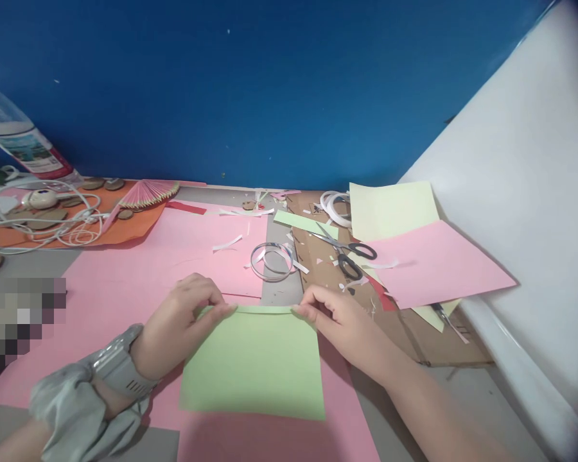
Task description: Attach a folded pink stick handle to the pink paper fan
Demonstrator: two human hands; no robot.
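A light green paper sheet [255, 362] lies on a large pink sheet [125, 282] in front of me. My left hand [180, 324] pinches the green sheet's far left corner, fingers closed on the folded far edge. My right hand [340, 321] pinches the far right corner in the same way. A narrow fold runs along the far edge between both hands. A grey scrunchie and a watch sit on my left wrist.
Scissors [349, 253] lie on brown cardboard [414, 327] to the right, beside pink [438, 263] and pale yellow sheets [390, 208]. A tape ring [271, 261] sits just beyond the hands. A pink paper fan [149, 191], white cables [43, 221] and a bottle [19, 141] are at the far left.
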